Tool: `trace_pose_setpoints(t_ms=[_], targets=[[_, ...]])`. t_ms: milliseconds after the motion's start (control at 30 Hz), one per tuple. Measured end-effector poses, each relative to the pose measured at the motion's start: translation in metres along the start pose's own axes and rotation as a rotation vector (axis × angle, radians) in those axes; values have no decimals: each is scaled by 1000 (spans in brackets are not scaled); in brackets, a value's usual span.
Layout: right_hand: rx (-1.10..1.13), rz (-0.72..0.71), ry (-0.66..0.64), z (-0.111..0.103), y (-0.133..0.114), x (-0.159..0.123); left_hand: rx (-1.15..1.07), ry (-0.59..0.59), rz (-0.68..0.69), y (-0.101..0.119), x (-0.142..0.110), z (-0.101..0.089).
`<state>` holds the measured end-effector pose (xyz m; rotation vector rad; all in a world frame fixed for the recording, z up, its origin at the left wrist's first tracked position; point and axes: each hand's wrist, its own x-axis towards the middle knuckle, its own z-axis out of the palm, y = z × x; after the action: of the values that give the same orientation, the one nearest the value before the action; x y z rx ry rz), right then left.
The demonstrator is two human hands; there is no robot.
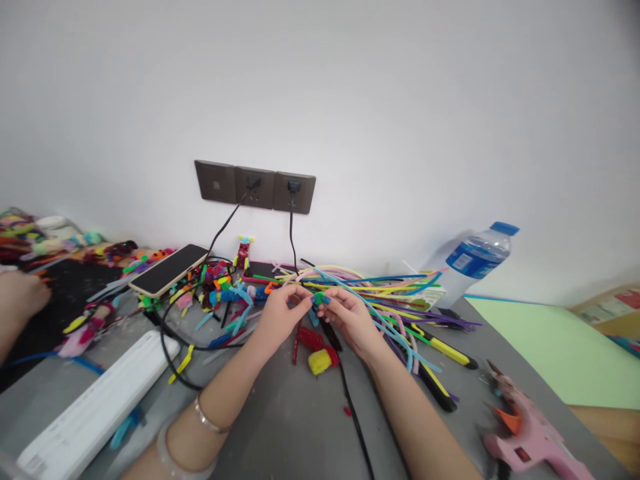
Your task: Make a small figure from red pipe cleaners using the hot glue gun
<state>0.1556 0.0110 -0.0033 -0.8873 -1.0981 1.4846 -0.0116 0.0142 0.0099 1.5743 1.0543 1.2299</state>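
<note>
A small green and blue pipe cleaner piece (319, 299) is pinched between the fingertips of both hands above the grey table. My left hand (286, 312) closes thumb and finger on its left side, and my right hand (351, 321) does the same on its right. Just below them lies a red and yellow pipe cleaner piece (320, 361). Behind the right hand spreads a bundle of loose pipe cleaners (365, 283) in many colours. The exact shape of the held piece is too small to make out.
Pink glue gun (533, 427) and yellow-black cutters (453, 352) lie right; a water bottle (473, 257) stands by the wall. Left are a white power strip (100, 407), a phone (170, 270) and black cables (355, 407). Another person's hand (23, 293) is at far left.
</note>
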Motion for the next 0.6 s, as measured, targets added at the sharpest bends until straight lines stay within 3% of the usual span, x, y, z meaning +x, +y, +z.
trace_pose_setpoints(t_ms=[300,600], targets=[[26,-20,-11,2,-3,-3,-118,51,-5,8,-6,6],[37,-42,-45,3,-3,-4,-331,45,-99,13,-11,17]])
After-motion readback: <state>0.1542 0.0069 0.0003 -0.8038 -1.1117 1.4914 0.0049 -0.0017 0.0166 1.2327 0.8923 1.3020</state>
